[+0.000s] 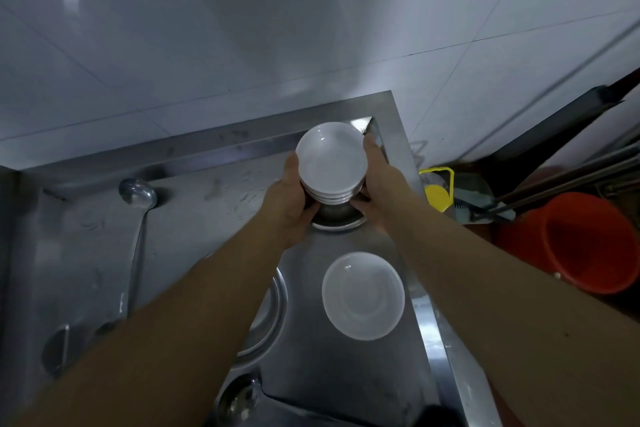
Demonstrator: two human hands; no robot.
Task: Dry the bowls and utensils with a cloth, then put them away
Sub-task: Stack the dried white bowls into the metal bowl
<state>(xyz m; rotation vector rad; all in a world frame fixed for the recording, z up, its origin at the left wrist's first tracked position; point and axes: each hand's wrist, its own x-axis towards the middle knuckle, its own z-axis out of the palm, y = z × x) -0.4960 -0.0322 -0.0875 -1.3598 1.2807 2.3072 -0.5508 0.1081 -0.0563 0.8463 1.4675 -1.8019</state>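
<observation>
While a single white bowl (363,295) is sitting on the steel worktop (194,218), both hands are gripping a stack of white bowls (331,163). The left hand (289,206) is clasping one side, the right hand (377,184) the other.

My left hand (289,199) and right hand (375,191) sit on opposite sides of the bowl stack (331,163), which is above a metal bowl (337,217) near the far right corner of the counter (194,239). A single bowl (363,295) rests on the counter nearer me, just beside the right edge, with a round metal rim (273,315) to its left partly under my left forearm. A ladle (136,218) lies well left on the counter, a wall (207,45) stands behind, and off the right edge a jug (438,192) sits behind and left of a bucket (581,243).
</observation>
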